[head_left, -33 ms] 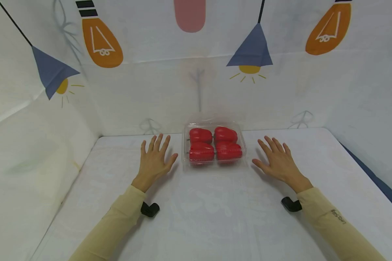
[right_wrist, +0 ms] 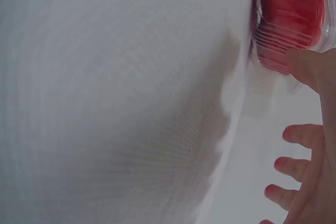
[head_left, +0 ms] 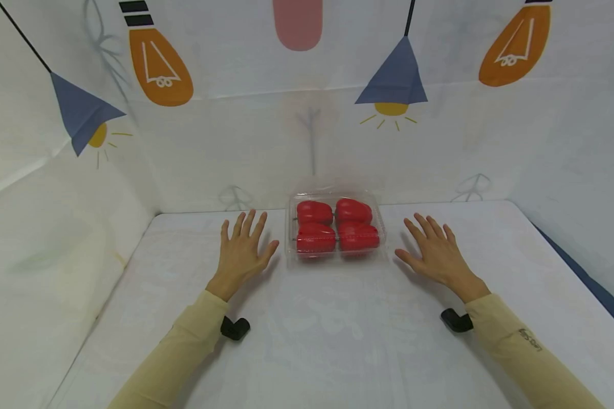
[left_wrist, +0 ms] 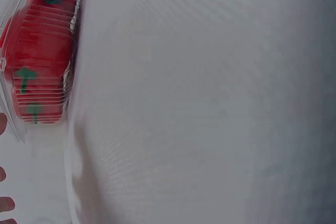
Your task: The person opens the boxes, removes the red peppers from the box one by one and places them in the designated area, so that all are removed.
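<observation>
A clear plastic clamshell box (head_left: 337, 255) sits near the back of the white table, closed over several red bell peppers (head_left: 315, 237) in two rows. Green stems show on the peppers (left_wrist: 39, 51) in the left wrist view. To the box's left is my left hand (head_left: 240, 250), fingers spread and straight, holding nothing and apart from the box. On the other side my right hand (head_left: 437, 253) is likewise spread, palm down, with its thumb towards the box. Only a few fingertips (left_wrist: 6, 204) of the left hand enter its wrist view. The right wrist view shows the right thumb (right_wrist: 304, 66) overlapping the box.
A white cloth wall (head_left: 266, 142) printed with lamps and bulbs rises right behind the table (head_left: 307, 341). Another cloth wall (head_left: 56, 238) borders the left side. Small black devices (head_left: 235, 328) are strapped at both wrists.
</observation>
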Available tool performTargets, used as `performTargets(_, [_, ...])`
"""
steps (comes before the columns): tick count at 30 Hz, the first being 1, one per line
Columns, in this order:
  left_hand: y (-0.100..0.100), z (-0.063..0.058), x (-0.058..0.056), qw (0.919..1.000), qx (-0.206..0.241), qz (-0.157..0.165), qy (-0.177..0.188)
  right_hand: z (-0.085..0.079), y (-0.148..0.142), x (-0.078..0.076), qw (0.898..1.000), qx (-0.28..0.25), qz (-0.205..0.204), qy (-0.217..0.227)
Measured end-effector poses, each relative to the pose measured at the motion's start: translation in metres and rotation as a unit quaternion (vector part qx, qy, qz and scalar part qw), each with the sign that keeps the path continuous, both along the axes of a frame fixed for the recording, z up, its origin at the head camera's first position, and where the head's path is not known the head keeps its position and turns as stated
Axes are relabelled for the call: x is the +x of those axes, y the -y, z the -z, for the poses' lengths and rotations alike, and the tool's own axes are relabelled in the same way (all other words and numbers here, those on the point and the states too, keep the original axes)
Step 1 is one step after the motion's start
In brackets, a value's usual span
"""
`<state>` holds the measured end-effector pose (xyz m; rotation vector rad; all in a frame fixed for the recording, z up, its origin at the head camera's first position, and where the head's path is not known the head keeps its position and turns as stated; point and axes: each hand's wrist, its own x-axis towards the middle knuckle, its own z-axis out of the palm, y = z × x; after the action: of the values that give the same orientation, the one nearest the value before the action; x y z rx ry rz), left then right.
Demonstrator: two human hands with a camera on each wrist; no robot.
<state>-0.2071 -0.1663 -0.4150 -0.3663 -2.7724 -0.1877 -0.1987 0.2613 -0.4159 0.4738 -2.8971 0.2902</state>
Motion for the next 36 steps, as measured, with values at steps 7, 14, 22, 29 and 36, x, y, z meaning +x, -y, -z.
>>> performTargets(7, [0.001,0.002,-0.001,1.0000,-0.005,-0.004,0.004,0.000,0.000,0.001,1.000,-0.002,-0.002,0.004])
performTargets(14, [0.001,0.002,0.000,0.9999,-0.006,-0.004,0.012,-0.001,0.000,0.002,1.000,-0.009,-0.005,-0.002])
performTargets(22, [-0.001,0.005,0.006,0.9937,0.078,0.031,0.075,0.000,0.000,0.002,0.999,-0.038,-0.027,-0.005])
performTargets(29, [-0.007,0.018,0.013,0.9456,0.240,0.132,0.176,0.002,0.003,0.002,0.995,-0.089,-0.051,-0.006])
performTargets(36, [-0.016,0.026,0.018,0.9291,0.288,0.151,0.177,0.001,0.010,0.004,0.989,-0.121,-0.086,-0.003])
